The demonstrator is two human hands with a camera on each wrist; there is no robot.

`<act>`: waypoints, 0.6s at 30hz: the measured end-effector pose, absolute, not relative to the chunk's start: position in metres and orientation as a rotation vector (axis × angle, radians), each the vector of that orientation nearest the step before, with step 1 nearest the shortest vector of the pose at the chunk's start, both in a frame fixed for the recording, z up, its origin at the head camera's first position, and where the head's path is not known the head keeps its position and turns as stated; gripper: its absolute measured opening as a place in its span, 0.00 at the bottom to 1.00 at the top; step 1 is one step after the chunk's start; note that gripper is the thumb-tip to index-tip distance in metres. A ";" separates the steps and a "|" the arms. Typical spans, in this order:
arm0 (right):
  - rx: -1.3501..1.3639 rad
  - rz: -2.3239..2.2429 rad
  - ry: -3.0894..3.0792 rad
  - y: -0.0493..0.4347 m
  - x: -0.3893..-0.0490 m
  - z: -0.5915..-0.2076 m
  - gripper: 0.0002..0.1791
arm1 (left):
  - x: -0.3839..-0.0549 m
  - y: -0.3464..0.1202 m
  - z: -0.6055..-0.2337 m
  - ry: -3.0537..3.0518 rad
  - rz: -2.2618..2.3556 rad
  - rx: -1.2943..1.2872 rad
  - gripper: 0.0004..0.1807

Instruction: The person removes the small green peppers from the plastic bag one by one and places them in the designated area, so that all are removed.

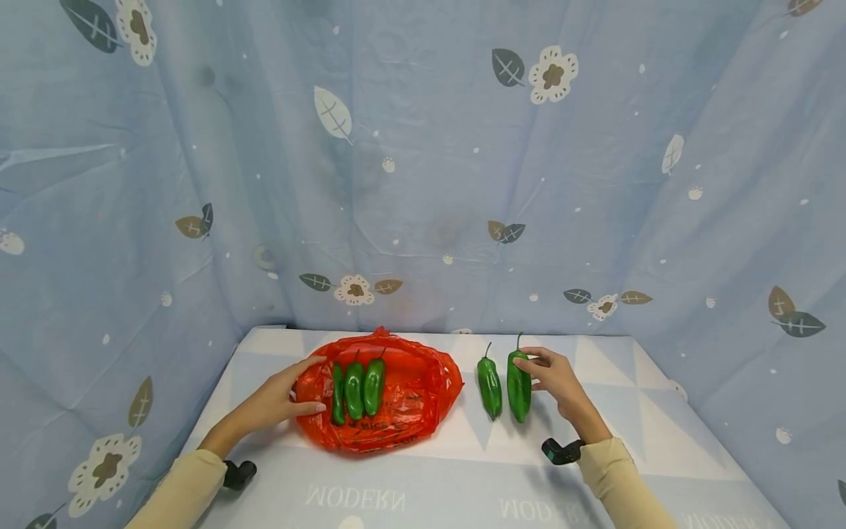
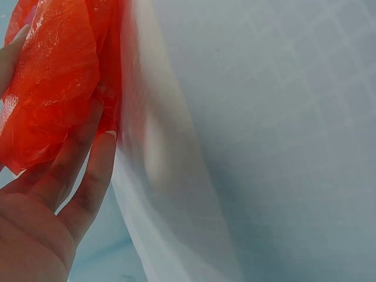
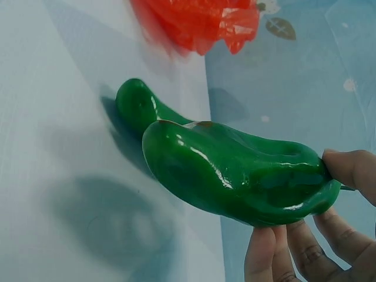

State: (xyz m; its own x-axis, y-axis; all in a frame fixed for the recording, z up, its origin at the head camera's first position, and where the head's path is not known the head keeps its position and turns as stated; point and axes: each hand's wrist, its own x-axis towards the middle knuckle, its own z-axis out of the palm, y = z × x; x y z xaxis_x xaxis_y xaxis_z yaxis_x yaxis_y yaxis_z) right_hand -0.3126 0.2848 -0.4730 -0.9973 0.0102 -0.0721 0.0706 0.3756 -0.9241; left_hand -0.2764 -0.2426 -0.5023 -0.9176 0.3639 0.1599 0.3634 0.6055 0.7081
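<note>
A red plastic bag (image 1: 410,433) lies spread with its mouth open. Inside it, toward the left, three green peppers (image 1: 354,390) lie side by side. At the bag's left side my left hand (image 1: 271,400) grips the plastic, its thumb toward the peppers; in the left wrist view the fingers (image 2: 94,182) curve against the crumpled wall. My right hand (image 1: 554,378) pinches another green pepper (image 1: 518,389) near its stem end, between thumb and fingers. In the right wrist view this pepper (image 3: 235,170) hangs above the table, over its shadow. Just left of it, one more green pepper (image 1: 489,388) rests on the table.
The table (image 1: 436,477) has a pale, patterned cover with printed lettering near its front edge. Blue curtains (image 1: 423,184) with leaves and flowers stand close behind it and on both sides. Each wrist wears a small black device (image 1: 562,452).
</note>
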 end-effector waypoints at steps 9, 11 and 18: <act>0.118 -1.724 2.552 0.293 -0.316 -0.479 0.30 | -0.277 -0.243 -0.501 2.807 1.241 0.641 0.48; 0.132 -1.724 2.548 0.294 -0.317 -0.480 0.30 | -0.277 -0.243 -0.502 2.808 1.239 0.642 0.48; 0.167 -1.721 2.553 0.298 -0.322 -0.483 0.30 | -0.277 -0.243 -0.502 2.802 1.248 0.635 0.48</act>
State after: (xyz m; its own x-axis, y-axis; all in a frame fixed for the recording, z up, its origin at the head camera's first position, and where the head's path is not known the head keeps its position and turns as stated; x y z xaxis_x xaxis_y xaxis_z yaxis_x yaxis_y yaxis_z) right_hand -0.3224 0.2984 -0.4834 -0.9925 0.0575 -0.1083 0.1220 0.3717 -0.9203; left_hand -0.2766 -0.2431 -0.5018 -0.9177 0.3663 0.1538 0.3593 0.6002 0.7146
